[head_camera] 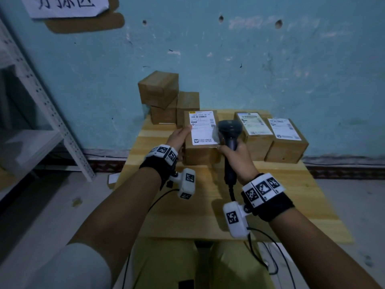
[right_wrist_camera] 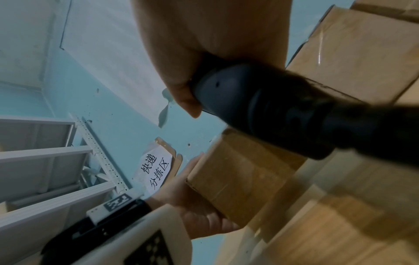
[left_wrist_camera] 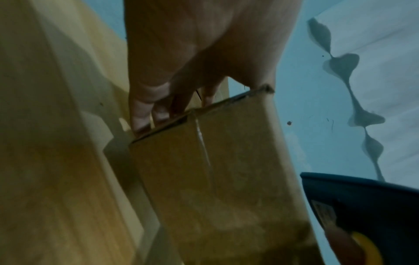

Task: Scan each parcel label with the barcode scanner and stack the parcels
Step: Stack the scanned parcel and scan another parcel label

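1. My left hand [head_camera: 178, 136] grips the left side of the parcel [head_camera: 201, 151] I am working on, thumb up on the top edge beside its white label [head_camera: 202, 128], the other fingers [left_wrist_camera: 145, 114] wrapped behind the far side. I cannot tell whether the box rests on the wooden table [head_camera: 270, 205] or is lifted clear of it.
2. My right hand [head_camera: 239, 157] is closed round the handle of the dark barcode scanner [head_camera: 230, 130]; its head sits just right of the held parcel, close to the label's right edge.
3. The scanner's cable [head_camera: 232, 193] runs back from the handle toward me.
4. Right of the scanner hand stand two more labelled parcels [head_camera: 255, 130], side by side and touching, labels up.
5. Beyond the left hand, against the blue wall [head_camera: 270, 69], sits a stack of plain boxes [head_camera: 159, 89]: one on top of another, with a third just beside them.
6. Far left of the left hand stands a white metal shelf [head_camera: 52, 113], and a paper sign [head_camera: 68, 5] hangs on the wall above.
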The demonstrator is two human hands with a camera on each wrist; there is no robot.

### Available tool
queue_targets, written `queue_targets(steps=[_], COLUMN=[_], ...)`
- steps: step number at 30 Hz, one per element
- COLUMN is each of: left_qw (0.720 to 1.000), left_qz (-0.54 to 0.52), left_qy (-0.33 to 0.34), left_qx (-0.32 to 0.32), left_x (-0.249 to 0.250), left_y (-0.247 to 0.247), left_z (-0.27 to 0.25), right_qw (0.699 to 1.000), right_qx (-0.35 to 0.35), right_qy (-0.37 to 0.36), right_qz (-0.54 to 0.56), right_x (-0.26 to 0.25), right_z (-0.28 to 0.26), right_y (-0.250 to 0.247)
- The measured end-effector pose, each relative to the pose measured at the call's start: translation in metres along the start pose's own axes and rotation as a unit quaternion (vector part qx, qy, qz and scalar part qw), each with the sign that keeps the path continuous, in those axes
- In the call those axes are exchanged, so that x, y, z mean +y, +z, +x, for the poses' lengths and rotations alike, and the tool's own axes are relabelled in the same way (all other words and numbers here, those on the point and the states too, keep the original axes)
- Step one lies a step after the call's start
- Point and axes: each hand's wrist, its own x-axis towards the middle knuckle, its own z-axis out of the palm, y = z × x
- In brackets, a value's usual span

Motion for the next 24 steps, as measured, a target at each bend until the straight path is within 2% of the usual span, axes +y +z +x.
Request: queue_targets(steps=[4,8,14,18,21,24], left_qw=[0.999,0.997,0.997,0.994,0.99,0.991], left_qz=[0.004,-0.041,-0.051,-0.046,-0.079,-0.06], left_qy=[-0.029,-0.045,0.008,0.007,0.015,0.032], left_qx=[-0.016,-0.049,-0.063,-0.096,-0.112,-0.117], left_x=[0.002,0.013,0.055,0.075,0.087,0.094], left_y=[0.01,0.022,0.055,0.085,0.112,0.147], left_z=[0.004,0.004,0.011,0.013,0.016,0.034], right_qw=[1.0,1.0,0.993,0.983,0.98,0.978], right_qx=[0.01,0.024,0.097,0.156,0.171,0.187], right_qy=[0.003,-0.013,-0.062,-0.089,-0.093,-0.085], right_qz=[-0.003,-0.016,-0.001,0.033,0.047,0.047], right_x=[0.002,0.0,-0.019,-0.038,-0.047,-0.047], right_z=[0.005,0.007,0.022,0.04,0.053,0.06], right_y=[-0.004,-0.014,-0.039,-0.07,-0.092,-0.112])
